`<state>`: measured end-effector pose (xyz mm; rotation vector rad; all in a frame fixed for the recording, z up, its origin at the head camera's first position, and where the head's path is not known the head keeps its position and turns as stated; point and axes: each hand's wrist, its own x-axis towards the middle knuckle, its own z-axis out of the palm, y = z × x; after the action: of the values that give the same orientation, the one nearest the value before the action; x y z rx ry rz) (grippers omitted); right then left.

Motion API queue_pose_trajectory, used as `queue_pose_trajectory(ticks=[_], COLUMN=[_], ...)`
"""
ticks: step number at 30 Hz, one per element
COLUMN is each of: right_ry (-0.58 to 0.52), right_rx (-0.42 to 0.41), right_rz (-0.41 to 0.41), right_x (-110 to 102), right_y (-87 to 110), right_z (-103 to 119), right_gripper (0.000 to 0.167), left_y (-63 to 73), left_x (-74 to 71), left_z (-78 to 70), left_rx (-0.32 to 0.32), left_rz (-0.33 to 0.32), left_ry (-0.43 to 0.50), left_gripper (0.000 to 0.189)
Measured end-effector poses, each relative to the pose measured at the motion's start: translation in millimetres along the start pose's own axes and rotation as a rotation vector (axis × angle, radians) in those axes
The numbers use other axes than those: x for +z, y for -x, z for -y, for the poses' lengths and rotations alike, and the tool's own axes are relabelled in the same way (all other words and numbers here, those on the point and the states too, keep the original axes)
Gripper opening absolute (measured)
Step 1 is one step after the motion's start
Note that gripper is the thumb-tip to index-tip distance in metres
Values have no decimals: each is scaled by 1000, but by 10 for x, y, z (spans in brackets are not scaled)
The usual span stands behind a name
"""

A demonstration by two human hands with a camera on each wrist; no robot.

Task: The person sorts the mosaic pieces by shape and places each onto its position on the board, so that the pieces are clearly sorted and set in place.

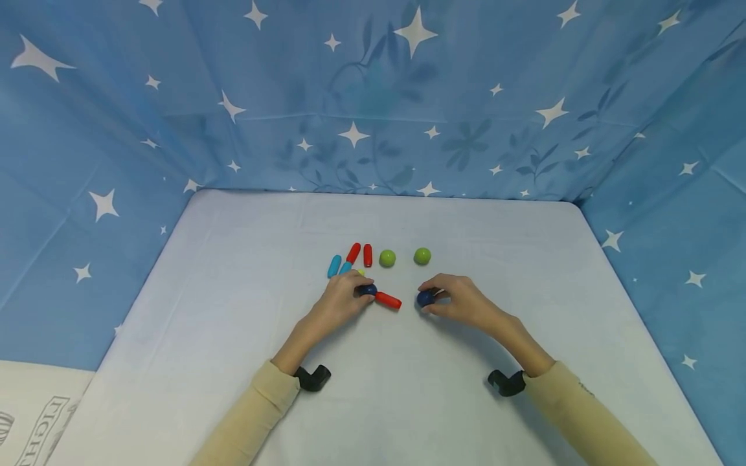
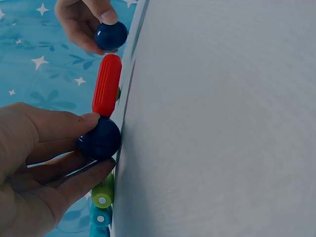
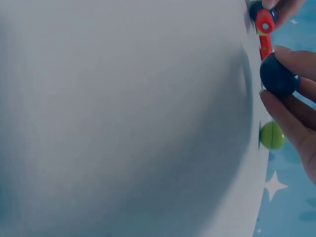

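Observation:
My left hand (image 1: 340,299) pinches a dark blue ball (image 2: 100,139) between thumb and fingers. A red ridged rod (image 1: 388,300) is joined to that ball and points right, towards the other hand. With thumb and fingertips, my right hand (image 1: 463,301) grips a second dark blue ball (image 3: 279,75), a short gap away from the rod's free end. In the right wrist view that free end shows a small pale disc. The far sides of both balls are hidden by fingers.
Beyond the hands lie two green balls (image 1: 387,258), another red rod (image 1: 368,255), a red rod (image 1: 353,252) end to end with a blue one (image 1: 346,267), and a light blue rod (image 1: 334,266). A yellow-green rod (image 2: 102,193) is partly covered by the left hand. Blue star-patterned cloth (image 1: 373,155) borders the white table (image 1: 384,401).

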<state>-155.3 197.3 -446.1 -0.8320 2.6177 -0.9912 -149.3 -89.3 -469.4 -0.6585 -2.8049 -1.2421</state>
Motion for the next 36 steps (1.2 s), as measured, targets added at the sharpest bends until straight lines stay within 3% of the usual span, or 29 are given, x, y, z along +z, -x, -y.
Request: queue_pose_trajectory(ticks=[10,36], right_ry=[14,44], right_rx=[-50,-89], right_rz=[54,80], right_x=[185,228], right_y=[-70,-76], right_z=[100,192], right_gripper=[38,35], left_y=[-3,-1], left_x=[29,-6], left_z=[-2,5], left_rx=[16,4], left_rz=[1,3], left_ry=[-17,-17], left_gripper=[31,31])
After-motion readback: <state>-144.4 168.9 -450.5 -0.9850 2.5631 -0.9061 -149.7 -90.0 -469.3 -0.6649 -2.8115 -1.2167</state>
